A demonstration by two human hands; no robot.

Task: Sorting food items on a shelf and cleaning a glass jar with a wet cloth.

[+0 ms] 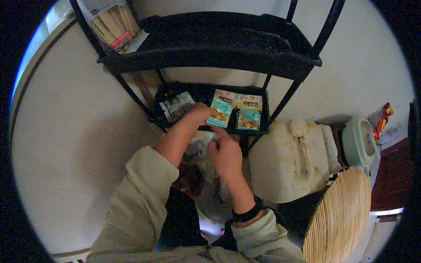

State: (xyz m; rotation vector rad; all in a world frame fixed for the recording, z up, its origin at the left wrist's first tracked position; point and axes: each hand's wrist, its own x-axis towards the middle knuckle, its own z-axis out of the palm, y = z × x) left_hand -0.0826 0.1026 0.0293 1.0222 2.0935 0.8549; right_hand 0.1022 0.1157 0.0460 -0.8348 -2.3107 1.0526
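Observation:
My left hand [200, 113] holds the left edge of a teal food packet [221, 113] above the lower tray [184, 86] of a black rack. My right hand [227, 153] is below it, index finger raised near the tray's front edge, thumb apart, with nothing visible in its grasp. A second teal packet [249, 119] lies at the tray's right. Behind the two teal packets are a yellow-and-white packet [250, 102] and a similar packet [225, 95]. A dark, silvery plastic packet [178, 107] lies at the left, partly covered by my left hand.
Above is the rack's upper tray [210, 54], with a bag of pale sticks [115, 26] at its left. Under the lower tray sits clear plastic wrapping [195, 148]. To the right are a stained white jerrycan [286, 161], a pale green container [358, 144] and a round slatted lid [342, 213].

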